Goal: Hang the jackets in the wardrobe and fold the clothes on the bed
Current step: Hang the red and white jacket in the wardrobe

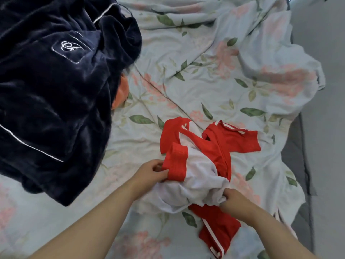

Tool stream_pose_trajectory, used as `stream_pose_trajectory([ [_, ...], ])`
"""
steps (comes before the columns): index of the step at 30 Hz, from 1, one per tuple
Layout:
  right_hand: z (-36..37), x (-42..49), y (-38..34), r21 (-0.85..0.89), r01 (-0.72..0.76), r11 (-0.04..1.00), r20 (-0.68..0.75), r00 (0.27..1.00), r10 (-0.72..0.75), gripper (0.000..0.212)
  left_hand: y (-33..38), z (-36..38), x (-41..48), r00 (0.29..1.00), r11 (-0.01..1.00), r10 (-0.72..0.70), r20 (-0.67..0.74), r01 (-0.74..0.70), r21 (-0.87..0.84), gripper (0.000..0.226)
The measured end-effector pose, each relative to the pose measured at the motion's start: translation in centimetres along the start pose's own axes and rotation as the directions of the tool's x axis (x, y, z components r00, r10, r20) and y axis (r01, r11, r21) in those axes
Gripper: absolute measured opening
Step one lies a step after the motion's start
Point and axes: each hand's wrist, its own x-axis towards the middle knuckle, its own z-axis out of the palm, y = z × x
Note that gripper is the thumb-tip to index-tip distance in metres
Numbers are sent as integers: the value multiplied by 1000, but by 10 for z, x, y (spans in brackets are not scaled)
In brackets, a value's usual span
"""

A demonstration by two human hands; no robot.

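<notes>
1. Fingers point(162, 172) of the left hand point(149, 171): curled, pinching the red ribbed band point(176, 164) at the left edge of the red-and-white garment point(197, 176).
2. Fingers point(226, 197) of the right hand point(236, 200): curled tight into a bunch of white fabric at that garment's near right edge. The fingertips are buried in the cloth.
3. Red-and-white garment: the reference thing. It lies crumpled on the bed point(214, 62) between the two hands. Red parts with white stripes trail beyond it and toward the person. Whether it is one piece or two tangled pieces cannot be told.
4. Navy velvet garment point(50, 90): heaped well to the left of and beyond the red-and-white garment, not touching it. It shows an embroidered pocket and white piping.
5. Orange cloth point(121, 92): only an edge shows, under the navy velvet garment's right side.
6. Bed: a rumpled floral cover on every side of the red-and-white garment.
7. Progress, as a judgement: early. No folded item, hanger or wardrobe is in view. The red-and-white garment looks to be in the course of being straightened for folding, while the navy and orange items await handling.
8. Count: two hands; one red-and-white bundle; one navy garment; one orange cloth; no folded pieces.
</notes>
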Motion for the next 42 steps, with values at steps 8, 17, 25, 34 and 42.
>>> stream_pose_trajectory([
  [8, -16, -14, -74, 332, 297, 896, -561, 825, -66, 22, 0, 55, -25, 917, 729, 394, 68, -357, 584, 4],
  [17, -16, 2, -51, 504, 133, 853, -451, 883, 129, 25, -21, 71, -49, 887, 609, 429, 173, -425, 670, 65],
  [25, -32, -28, 34, 968, 117, 224, -201, 894, 401, 28, -41, 39, -25, 997, 631, 67, -38, -13, 776, 79],
  [34, -23, -46, 63, 967, 251, 36, -216, 742, 635, 26, -42, 57, -33, 988, 667, 93, 123, -153, 729, 28],
  [42, -31, -70, 71, 960, 155, 235, -279, 637, 718, 34, -17, 54, -56, 983, 759, 169, 68, -174, 627, 14],
])
